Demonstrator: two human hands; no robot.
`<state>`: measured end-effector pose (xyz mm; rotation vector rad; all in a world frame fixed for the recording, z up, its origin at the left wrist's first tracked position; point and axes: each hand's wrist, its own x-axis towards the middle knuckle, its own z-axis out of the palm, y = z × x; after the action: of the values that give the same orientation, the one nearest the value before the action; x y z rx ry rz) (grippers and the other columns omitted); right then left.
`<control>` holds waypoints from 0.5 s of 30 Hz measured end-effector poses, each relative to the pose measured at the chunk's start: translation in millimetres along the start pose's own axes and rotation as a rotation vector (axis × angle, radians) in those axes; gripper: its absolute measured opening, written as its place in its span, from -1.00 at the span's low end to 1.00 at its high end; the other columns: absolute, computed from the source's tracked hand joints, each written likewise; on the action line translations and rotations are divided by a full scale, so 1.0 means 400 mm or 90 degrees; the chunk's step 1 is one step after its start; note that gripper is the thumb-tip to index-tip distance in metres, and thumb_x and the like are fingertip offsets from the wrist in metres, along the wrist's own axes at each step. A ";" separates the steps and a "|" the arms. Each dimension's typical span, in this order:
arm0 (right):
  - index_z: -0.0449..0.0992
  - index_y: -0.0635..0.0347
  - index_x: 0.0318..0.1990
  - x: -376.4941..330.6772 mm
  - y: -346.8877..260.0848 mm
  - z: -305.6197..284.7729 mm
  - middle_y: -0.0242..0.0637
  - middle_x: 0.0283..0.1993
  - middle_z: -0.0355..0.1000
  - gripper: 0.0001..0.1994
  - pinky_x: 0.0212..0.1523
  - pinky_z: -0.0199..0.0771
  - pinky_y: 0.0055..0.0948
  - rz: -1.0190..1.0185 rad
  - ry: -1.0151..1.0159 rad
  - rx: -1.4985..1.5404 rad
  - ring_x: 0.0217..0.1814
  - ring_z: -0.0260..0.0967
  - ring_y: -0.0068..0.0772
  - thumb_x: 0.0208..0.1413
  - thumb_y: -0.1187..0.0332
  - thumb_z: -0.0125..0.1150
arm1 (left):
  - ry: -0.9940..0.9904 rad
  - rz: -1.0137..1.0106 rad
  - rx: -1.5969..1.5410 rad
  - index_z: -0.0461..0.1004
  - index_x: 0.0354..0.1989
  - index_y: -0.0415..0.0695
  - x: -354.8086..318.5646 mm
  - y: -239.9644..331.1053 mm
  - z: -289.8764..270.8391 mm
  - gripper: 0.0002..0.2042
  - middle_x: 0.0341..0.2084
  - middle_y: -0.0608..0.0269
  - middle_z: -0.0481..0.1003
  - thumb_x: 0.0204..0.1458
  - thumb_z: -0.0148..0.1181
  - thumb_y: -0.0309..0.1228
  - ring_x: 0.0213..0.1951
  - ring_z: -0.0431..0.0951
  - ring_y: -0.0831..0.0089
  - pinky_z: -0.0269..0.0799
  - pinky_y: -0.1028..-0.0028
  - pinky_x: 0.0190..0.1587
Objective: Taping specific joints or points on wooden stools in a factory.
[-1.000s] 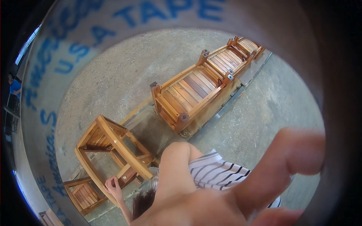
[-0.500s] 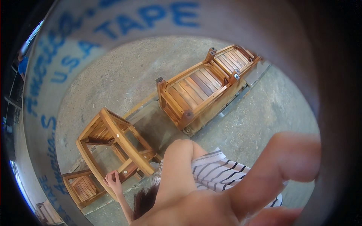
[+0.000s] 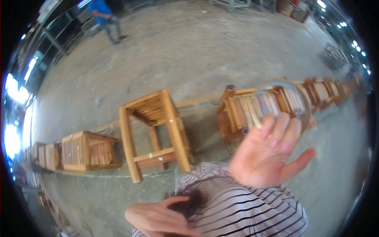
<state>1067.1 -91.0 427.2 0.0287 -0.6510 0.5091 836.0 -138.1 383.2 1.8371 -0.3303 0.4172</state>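
My right hand [image 3: 264,158] is raised in front of me, palm turned toward me and thumb out to the right. Its curled fingers hold a roll of tape [image 3: 306,98], a translucent ring through which wooden slats show. Low in front of my striped shirt is my left hand [image 3: 158,217], somewhat blurred, thumb and fingers apart with nothing seen in it. Beyond it, a wooden stool-like frame [image 3: 173,130] with slats and crossrails stands on the floor, apart from both hands.
Slatted wooden furniture [image 3: 233,114] runs in a row to the right behind the tape. More slatted pieces [image 3: 75,152] line up on the left. A person in a blue top [image 3: 100,10] stands far off at the upper left, on the concrete floor [image 3: 173,51].
The tape roll, which surrounded the whole view, has moved away and down with my right hand. My left hand has left the wooden frame's rail. The view has tilted up, showing more floor.
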 end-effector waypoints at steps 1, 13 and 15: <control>0.35 0.22 -0.09 0.009 -0.006 -0.032 -0.48 -0.50 0.11 -0.65 -0.27 0.14 -0.45 -0.042 0.019 -0.053 -0.43 0.01 -0.54 0.36 0.11 -0.21 | 0.047 0.055 -0.035 0.39 0.04 -0.29 -0.054 -0.008 0.066 -0.63 -0.27 -0.07 0.49 0.26 -0.06 -0.23 -0.36 0.55 0.17 0.45 0.05 -0.19; 0.34 0.14 -0.06 -0.056 0.041 -0.220 -0.31 -0.44 0.27 -0.75 -0.40 0.14 -0.53 0.309 0.064 -0.140 -0.49 0.07 -0.54 0.35 0.19 -0.16 | 0.911 -0.432 0.424 0.33 0.19 -0.28 -0.285 -0.252 -0.212 -0.54 0.13 0.11 0.42 0.32 -0.24 -0.18 0.24 0.31 0.28 0.07 0.29 0.33; 0.34 0.14 -0.06 -0.061 0.057 -0.214 -0.31 -0.44 0.27 -0.75 -0.40 0.14 -0.53 0.314 0.053 -0.134 -0.50 0.07 -0.54 0.35 0.18 -0.16 | 0.988 -0.533 0.489 0.43 0.11 -0.08 -0.385 -0.487 -0.220 -0.56 0.15 0.17 0.40 0.30 -0.25 -0.10 0.30 0.23 0.20 -0.19 0.00 0.38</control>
<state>1089.3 -66.3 341.4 -0.3573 -0.6266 0.9076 770.8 5.9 172.4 1.5688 1.7592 1.2706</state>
